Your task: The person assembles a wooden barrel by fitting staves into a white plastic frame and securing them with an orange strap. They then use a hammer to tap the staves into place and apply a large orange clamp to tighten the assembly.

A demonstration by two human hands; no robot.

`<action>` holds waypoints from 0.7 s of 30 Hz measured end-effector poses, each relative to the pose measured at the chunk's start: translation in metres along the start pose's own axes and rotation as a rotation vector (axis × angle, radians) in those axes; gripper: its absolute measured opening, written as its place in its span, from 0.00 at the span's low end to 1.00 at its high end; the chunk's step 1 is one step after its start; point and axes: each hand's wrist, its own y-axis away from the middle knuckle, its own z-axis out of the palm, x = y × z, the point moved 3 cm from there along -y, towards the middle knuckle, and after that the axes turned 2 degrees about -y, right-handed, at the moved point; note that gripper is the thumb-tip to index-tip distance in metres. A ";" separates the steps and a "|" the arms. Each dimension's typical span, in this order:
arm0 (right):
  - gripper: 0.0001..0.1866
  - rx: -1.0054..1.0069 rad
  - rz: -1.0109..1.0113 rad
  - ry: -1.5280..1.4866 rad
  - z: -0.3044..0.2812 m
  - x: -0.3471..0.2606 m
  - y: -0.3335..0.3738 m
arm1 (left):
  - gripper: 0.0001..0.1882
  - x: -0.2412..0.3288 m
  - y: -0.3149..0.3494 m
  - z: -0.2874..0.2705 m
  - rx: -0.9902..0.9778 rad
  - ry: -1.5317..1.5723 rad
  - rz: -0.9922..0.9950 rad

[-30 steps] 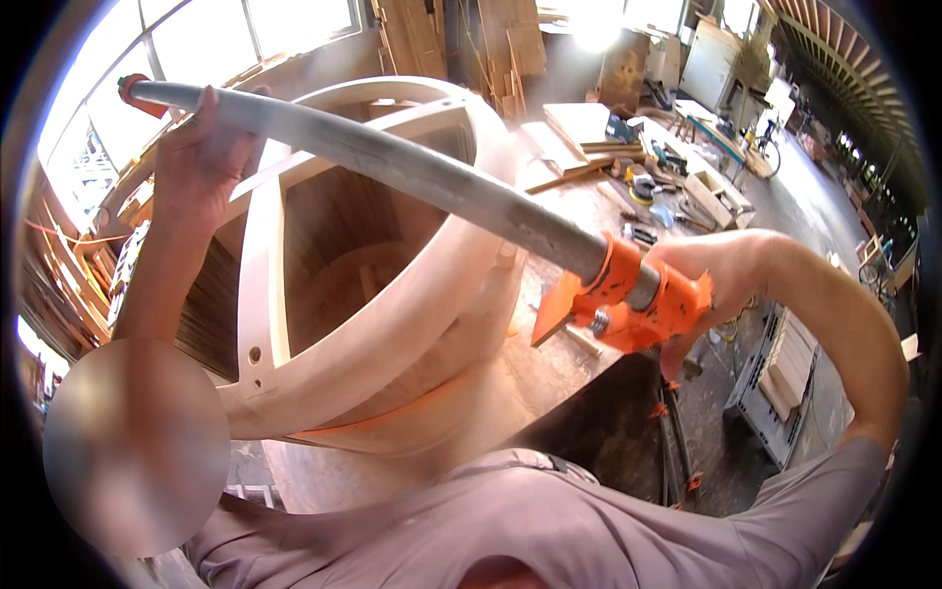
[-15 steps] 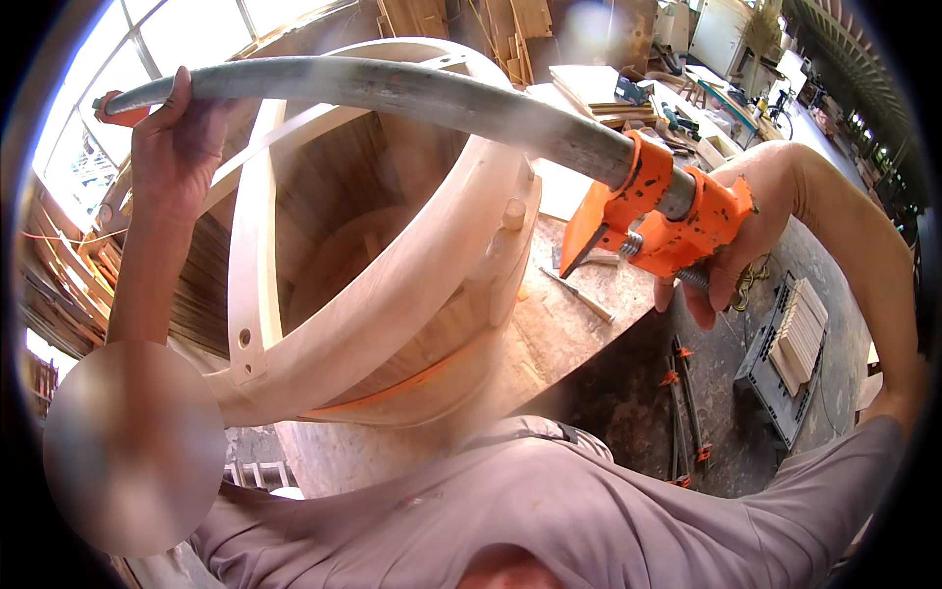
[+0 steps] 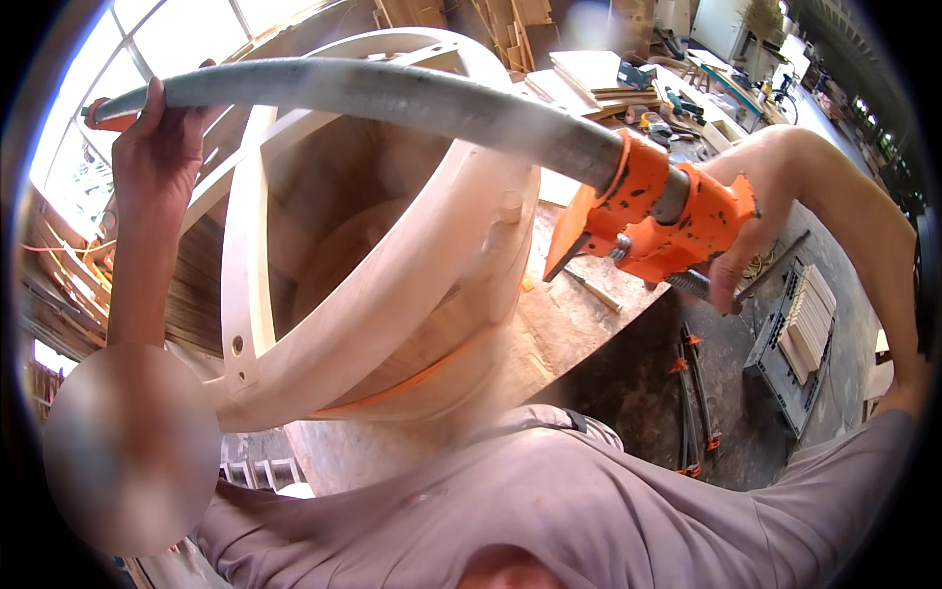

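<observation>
I hold a long grey pipe clamp (image 3: 392, 98) level above a large round pale wooden frame (image 3: 392, 285). My left hand (image 3: 162, 147) grips the pipe near its far left end, by an orange end piece. My right hand (image 3: 760, 221) is closed around the orange clamp head (image 3: 657, 211) and its screw handle at the pipe's right end. The orange jaw hangs just outside the frame's right rim, close to a wooden dowel peg (image 3: 507, 208). The frame stands on a wooden workbench (image 3: 579, 314).
Stacked boards (image 3: 599, 74) and small tools lie on benches at the back right. More orange clamps (image 3: 692, 393) and a grey crate of wooden strips (image 3: 805, 329) sit on the dark floor to the right. Windows (image 3: 177, 39) fill the upper left.
The clamp has come closer and its head has risen, with the bar going from sloped to nearly level over the frame. Both hands kept their grip.
</observation>
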 end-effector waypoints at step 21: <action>0.32 0.074 0.428 0.114 -0.013 -0.004 0.006 | 0.15 -0.022 -0.015 -0.022 -0.254 0.281 -0.194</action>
